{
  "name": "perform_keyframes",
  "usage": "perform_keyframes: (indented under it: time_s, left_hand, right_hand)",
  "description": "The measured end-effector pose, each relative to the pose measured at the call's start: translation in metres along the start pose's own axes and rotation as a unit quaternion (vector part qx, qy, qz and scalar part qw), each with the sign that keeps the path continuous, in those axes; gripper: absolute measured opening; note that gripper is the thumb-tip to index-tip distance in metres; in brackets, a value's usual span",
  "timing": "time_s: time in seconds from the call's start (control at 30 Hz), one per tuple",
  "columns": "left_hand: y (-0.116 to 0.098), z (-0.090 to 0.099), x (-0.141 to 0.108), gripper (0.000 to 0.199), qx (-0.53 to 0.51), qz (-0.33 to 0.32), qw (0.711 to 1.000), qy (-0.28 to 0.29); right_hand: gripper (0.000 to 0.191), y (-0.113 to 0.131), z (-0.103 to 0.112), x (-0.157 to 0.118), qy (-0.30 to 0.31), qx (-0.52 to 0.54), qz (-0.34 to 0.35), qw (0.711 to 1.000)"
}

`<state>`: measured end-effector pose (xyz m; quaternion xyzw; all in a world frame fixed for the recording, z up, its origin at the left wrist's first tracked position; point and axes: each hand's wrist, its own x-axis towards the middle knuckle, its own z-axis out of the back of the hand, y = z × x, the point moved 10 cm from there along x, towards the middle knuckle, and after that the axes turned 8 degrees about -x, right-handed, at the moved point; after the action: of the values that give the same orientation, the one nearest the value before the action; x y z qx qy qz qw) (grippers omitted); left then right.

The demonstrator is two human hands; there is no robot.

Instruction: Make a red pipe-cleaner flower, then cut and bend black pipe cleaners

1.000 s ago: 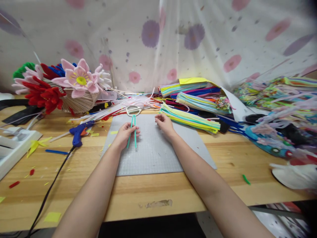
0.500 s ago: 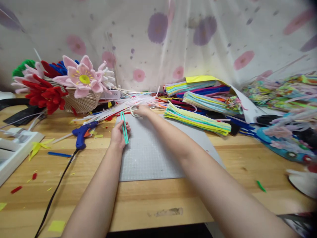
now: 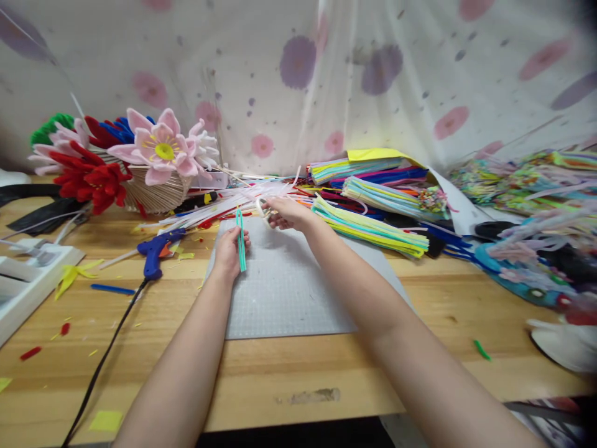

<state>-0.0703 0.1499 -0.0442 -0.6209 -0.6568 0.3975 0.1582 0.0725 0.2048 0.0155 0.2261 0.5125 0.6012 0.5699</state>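
My left hand (image 3: 233,249) is closed on a bent turquoise pipe cleaner (image 3: 241,246), which stands nearly upright above the left side of the grey cutting mat (image 3: 289,298). Over the back of the mat, my right hand (image 3: 284,214) holds a pair of scissors by the pale handles (image 3: 262,211); the blades are hidden or too blurred to make out. Just behind the hands lies a loose heap of white and pink pipe cleaners (image 3: 233,198). A bundle of yellow and green pipe cleaners (image 3: 373,229) rests right of my right hand.
On the left are a blue glue gun (image 3: 153,252) with a black cord, a white power strip (image 3: 35,292) and pipe-cleaner flowers (image 3: 163,149). More bundles (image 3: 392,193) lie at the back right. Scraps dot the wooden table (image 3: 261,379).
My right hand has lifted from the back of the mat and come nearer, bringing the pale handles with it. My left hand still holds the turquoise pipe cleaner, slightly farther right in view.
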Motion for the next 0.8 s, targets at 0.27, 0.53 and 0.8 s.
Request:
perform_keyframes:
  time_s: [0.27,0.53,0.8]
  left_hand:
    - [-0.002,-0.01,-0.006,0.011,0.099,-0.019,0.995,0.012]
    - [0.01,-0.025,-0.021,0.015,0.21,-0.011,0.975,0.067]
    - [0.017,-0.033,-0.023,0.012,0.308,-0.071,0.944,0.097]
  right_hand:
    - [0.027,-0.019,0.008,-0.066,0.16,0.098,0.106,0.976]
    - [0.048,-0.074,0.034,-0.065,0.016,0.147,0.121,0.982]
    - [0.059,-0.082,0.011,-0.073,0.136,0.288,0.027,0.948]
